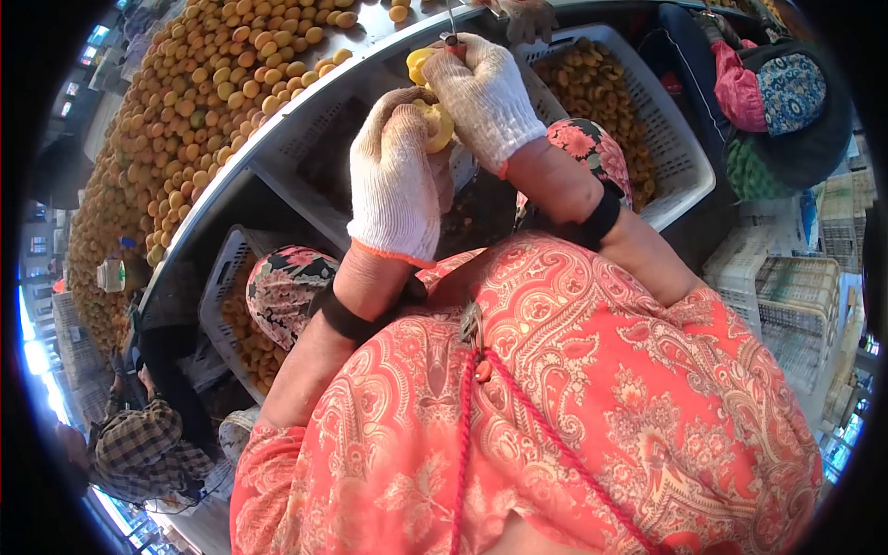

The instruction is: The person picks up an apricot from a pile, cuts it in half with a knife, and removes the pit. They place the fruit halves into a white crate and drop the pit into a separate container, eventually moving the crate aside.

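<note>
White knitted gloves with orange cuffs cover both hands. My left hand (398,176) is closed around a yellow piece of fruit (435,128), which shows at its fingertips. Just to the right and above, my right hand (483,97) is wrapped round the red handle (453,46) of a small tool whose thin metal part points up. Another yellow fruit piece (421,67) sits at the fingers of that hand, close beside the handle. The two hands nearly touch over a crate.
A large heap of orange fruit (222,83) lies on the table (305,104) at upper left. White crates with cut fruit stand at right (680,153) and left (218,296). Co-workers sit at far right and lower left; a gloved hand (529,20) shows at top.
</note>
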{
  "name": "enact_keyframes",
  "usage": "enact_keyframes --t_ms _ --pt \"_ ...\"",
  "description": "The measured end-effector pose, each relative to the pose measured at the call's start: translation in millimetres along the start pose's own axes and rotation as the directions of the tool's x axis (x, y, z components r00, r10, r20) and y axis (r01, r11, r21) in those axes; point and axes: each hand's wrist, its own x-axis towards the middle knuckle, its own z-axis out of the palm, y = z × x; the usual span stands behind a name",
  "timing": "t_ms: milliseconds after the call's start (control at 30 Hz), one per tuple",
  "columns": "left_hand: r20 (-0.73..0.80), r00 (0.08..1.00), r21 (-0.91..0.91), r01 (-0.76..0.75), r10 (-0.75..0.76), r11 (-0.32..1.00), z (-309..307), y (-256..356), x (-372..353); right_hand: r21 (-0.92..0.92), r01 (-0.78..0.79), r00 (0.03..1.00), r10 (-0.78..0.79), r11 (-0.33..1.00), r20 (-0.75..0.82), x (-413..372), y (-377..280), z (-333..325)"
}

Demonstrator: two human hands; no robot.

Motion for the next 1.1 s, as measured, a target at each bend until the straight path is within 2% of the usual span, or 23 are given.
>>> enact_keyframes --t_ms 67,100,133,167,233,267,300,333,367,433,467,533,567,633,667,733,833,867,967,1000,1033,1100 --pt "0.025 0.999 -0.095 0.026 -0.024 0.995 -2.7 3.9 0.2 -0.031 0.014 1.000 -0.013 0.999 0.014 -1.3 1.5 -6.9" --pt "0.055 0.998 -0.127 0.022 -0.015 0.992 -12.0 10.8 6.1 0.139 -0.162 0.987 0.158 0.977 0.035 -2.9 -7.1 -11.3" --pt "0.094 0.996 -0.173 0.011 0.005 0.985 -26.1 13.9 16.2 0.302 -0.329 0.944 0.316 0.895 0.091 -1.2 -13.5 -13.8" --pt "0.081 0.994 -0.264 -0.044 0.067 0.964 -35.9 15.0 23.5 0.375 -0.309 0.949 0.307 0.874 0.068 2.2 -15.1 -18.1" --pt "0.104 0.994 -0.472 0.038 0.013 0.881 -50.1 7.9 33.0 0.306 -0.239 0.971 0.219 0.921 0.101 4.0 -20.7 -23.3" --pt "0.097 0.995 -0.476 0.035 0.013 0.879 -53.1 3.0 37.0 0.268 -0.149 0.983 0.113 0.952 0.144 -0.2 -23.4 -16.7" --pt "0.031 0.997 -0.459 0.076 -0.070 0.885 -50.4 -0.7 38.7 0.231 -0.055 0.982 0.010 0.971 0.190 -6.2 -25.8 -8.7" --pt "-0.035 0.988 -0.446 0.118 -0.149 0.887 -48.8 -3.2 41.8 0.268 -0.060 0.952 -0.026 0.962 0.305 -11.8 -19.5 -3.2" --pt "-0.006 0.986 -0.562 0.135 -0.167 0.816 -52.0 -9.0 47.6 0.075 -0.046 0.916 0.012 0.996 0.401 -15.4 -22.8 0.1" --pt "0.001 0.973 -0.551 0.192 -0.230 0.812 -51.2 -6.2 42.7 -0.061 0.113 0.942 -0.087 0.992 0.325 -16.7 -15.6 5.5" --pt "-0.002 0.975 -0.556 0.183 -0.222 0.811 -56.8 -4.0 42.4 0.003 0.075 0.952 -0.072 0.997 0.298 -13.6 -16.1 1.4" --pt "0.282 0.926 -0.508 0.365 -0.250 0.780 -69.2 -1.4 40.1 0.159 -0.027 0.977 -0.008 0.987 0.213 -7.6 -42.1 -10.4" --pt "0.286 0.925 -0.510 0.368 -0.250 0.778 -67.2 -1.3 38.3 0.370 -0.114 0.974 0.030 0.922 0.225 -2.2 -46.0 -18.5" --pt "0.226 0.966 -0.423 0.214 -0.127 0.880 -56.2 2.0 32.7 0.309 -0.173 0.980 0.133 0.935 0.145 2.1 -67.6 -19.8" --pt "0.286 0.955 -0.391 0.190 -0.077 0.900 -55.9 4.0 31.1 0.302 -0.168 0.981 0.130 0.938 0.142 6.4 -75.0 -17.4" --pt "0.302 0.950 -0.359 0.186 -0.075 0.915 -53.5 4.2 30.4 0.632 -0.238 0.971 0.193 0.737 0.141 11.0 -84.3 -11.4" --pt "0.337 0.940 -0.301 0.167 -0.059 0.939 -47.4 8.0 18.8 0.566 -0.171 0.985 0.133 0.807 0.108 20.0 -88.5 1.3" --pt "0.323 0.943 -0.266 0.168 -0.077 0.949 -44.8 9.4 16.7 0.598 -0.156 0.986 0.158 0.786 0.050 16.1 -99.1 2.5" --pt "0.317 0.941 -0.215 0.195 -0.120 0.957 -43.9 11.5 15.7 0.567 -0.139 0.990 0.135 0.812 0.049 19.5 -95.8 7.9" --pt "0.279 0.949 -0.173 0.204 -0.150 0.964 -40.8 14.1 12.5 0.649 -0.154 0.988 0.111 0.745 0.107 19.3 -95.5 6.3" --pt "0.240 0.954 -0.130 0.213 -0.178 0.968 -35.8 15.5 8.8 0.649 -0.153 0.988 0.110 0.745 0.107 18.0 -95.8 6.3" --pt "0.198 0.969 -0.165 0.182 -0.148 0.969 -28.6 15.4 7.8 0.589 -0.237 0.969 0.229 0.772 0.091 18.1 -95.9 9.1"
